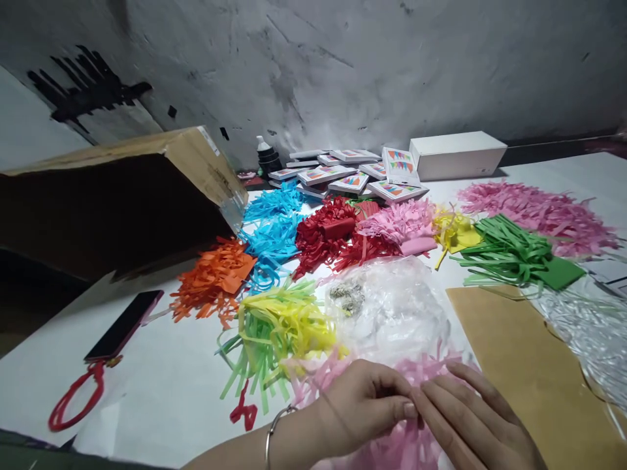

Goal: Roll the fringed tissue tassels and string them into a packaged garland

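At the bottom of the view, my left hand [365, 405], with a silver bangle on its wrist, is closed in a pinch between thumb and forefinger. Its fingertips meet those of my right hand [477, 418], whose fingers lie pressed together. Both hands work at a pink tissue paper tassel [404, 447], whose cut strips spread out below and behind them. The exact spot being pinched is mostly hidden by the fingers. Just beyond lies a crumpled clear plastic bag [392, 307]. Yellow and light green fringed tissue paper [281, 326] rests left of it.
Fringed paper bundles in orange [215, 277], blue [274, 235], red [326, 232] and green [519, 251] lie across the table. Behind them are several flat printed boxes [326, 174] and a white box [458, 156]. A cardboard box [206, 170], phone [122, 326] and brown sheet [519, 365] flank the work.
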Motion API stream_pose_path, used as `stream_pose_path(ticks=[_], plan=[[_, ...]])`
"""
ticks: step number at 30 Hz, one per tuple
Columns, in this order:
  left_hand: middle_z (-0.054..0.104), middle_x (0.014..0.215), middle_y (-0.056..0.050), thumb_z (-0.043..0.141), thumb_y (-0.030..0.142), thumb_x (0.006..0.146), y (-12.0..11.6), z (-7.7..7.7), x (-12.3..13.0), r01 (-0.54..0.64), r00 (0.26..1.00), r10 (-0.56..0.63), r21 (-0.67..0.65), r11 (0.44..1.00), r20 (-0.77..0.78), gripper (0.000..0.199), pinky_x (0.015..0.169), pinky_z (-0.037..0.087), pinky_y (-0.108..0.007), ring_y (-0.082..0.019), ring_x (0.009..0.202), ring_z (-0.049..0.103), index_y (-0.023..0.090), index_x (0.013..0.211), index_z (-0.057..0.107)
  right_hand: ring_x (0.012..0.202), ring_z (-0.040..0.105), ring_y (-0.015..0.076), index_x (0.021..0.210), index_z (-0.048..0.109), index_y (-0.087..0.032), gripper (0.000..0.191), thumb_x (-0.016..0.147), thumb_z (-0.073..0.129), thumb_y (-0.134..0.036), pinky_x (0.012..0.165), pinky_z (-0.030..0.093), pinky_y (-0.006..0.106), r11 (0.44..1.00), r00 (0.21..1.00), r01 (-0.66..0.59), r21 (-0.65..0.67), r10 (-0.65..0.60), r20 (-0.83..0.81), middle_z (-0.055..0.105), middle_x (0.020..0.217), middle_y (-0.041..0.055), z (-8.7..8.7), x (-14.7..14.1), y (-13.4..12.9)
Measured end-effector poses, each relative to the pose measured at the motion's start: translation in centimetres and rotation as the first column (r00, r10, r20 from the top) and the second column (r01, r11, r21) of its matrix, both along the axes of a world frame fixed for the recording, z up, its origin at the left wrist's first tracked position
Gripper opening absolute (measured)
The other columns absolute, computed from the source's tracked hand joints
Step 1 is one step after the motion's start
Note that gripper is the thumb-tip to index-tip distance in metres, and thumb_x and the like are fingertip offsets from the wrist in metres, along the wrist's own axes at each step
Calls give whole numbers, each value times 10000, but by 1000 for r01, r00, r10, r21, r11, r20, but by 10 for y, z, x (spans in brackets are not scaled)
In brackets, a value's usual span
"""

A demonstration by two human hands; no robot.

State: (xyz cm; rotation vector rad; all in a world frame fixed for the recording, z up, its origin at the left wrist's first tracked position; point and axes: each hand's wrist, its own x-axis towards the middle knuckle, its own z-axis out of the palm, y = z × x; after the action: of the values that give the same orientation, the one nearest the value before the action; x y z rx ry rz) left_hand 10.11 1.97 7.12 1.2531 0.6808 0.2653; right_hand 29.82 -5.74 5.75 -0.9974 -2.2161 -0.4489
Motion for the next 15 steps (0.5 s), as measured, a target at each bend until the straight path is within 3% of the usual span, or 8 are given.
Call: stream_pose_path(ticks=[2,6,9,12,15], plan=[[536,543,35,856,499,689,5,-10,4,-69,997,71,-222,973,1,406,441,244,-194,-49,450,341,116,713,723,896,719,175,1093,659,-103,264,1020,406,-116,1097,406,411,998,988,9,-65,-19,-155,756,899,81,-5,-3,6],[538,541,39,907,500,620,6,-23,8,-277,956,292,-255,927,23,445,419,258,-186,-42,419,391,123,671,678,900,695,168,1081,644,-173,184,963,531,-89,940,534,346,973,883,18,-229,-123,-452,713,895,53,-24,-12,11],[574,608,17,889,520,650,5,-27,14,-393,904,418,-204,897,92,452,420,344,-188,-57,429,473,125,653,669,900,701,186,1115,664,-215,165,970,590,-188,810,593,305,940,765,40,-338,-246,-594,710,945,53,-37,-27,12],[616,665,-10,878,473,692,9,-29,17,-415,893,431,-133,900,130,393,489,449,-212,-98,503,569,129,678,688,881,709,191,1132,684,-244,177,975,602,-228,750,600,286,926,689,78,-370,-318,-651,709,935,44,-47,-39,10],[665,708,-26,826,332,790,14,-27,13,-379,923,356,181,907,148,200,593,486,-224,-126,612,616,157,803,729,888,709,186,1107,688,-248,173,972,599,-187,807,583,289,922,669,159,-352,-363,-649,711,918,32,-51,-42,9]])
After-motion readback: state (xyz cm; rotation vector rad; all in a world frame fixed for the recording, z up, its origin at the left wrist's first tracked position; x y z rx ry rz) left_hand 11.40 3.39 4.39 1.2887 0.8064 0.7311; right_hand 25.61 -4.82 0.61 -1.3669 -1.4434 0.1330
